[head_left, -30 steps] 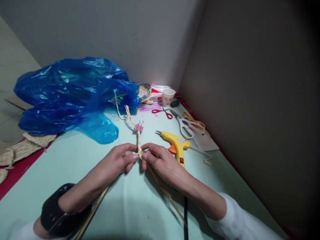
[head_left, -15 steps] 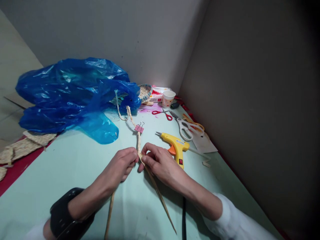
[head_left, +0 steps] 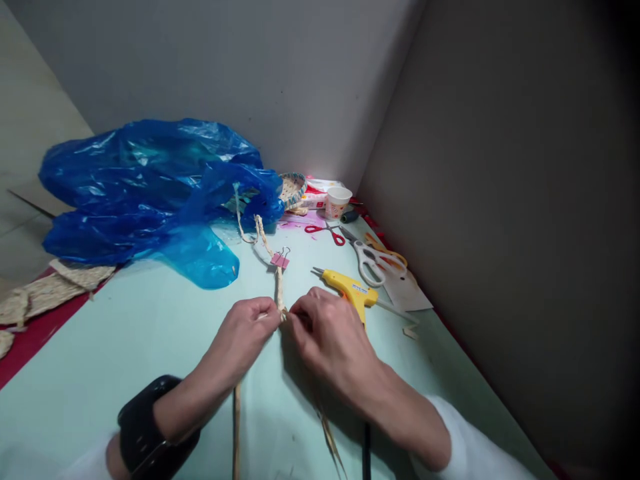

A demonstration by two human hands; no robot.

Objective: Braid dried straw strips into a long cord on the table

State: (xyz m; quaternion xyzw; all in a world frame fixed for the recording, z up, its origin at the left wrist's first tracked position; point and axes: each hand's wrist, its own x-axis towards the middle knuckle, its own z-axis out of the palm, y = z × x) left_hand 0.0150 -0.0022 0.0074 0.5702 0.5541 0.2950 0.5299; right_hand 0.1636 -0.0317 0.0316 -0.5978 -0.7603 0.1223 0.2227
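Observation:
A narrow, pale braid of dried plant fibre [head_left: 279, 288] runs toward me from a pink binder clip [head_left: 280, 261]. At its near end my left hand [head_left: 250, 333] is closed, pinching a strand; a long brown strand [head_left: 237, 427] trails below it to the table. Close on the other side, my right hand [head_left: 325, 333] pinches further strands between thumb and fingers. Their loose ends [head_left: 327, 430] hang out below that palm. The fingertips of both hands almost meet at the braid's end. Just beyond my right hand lies a yellow glue gun [head_left: 356, 293], its handle partly hidden.
A big blue plastic bag [head_left: 150, 193] fills the back left. Farther back are a small woven basket [head_left: 293, 189] and a paper cup [head_left: 339, 202]. Red-handled scissors [head_left: 327, 233] and white-handled scissors [head_left: 373, 263] lie at right. Walls stand behind and to the right.
My right hand has turned more palm-down and now covers more of the strands and the glue gun's handle. Both hands have drawn the strands tighter at the braid's end.

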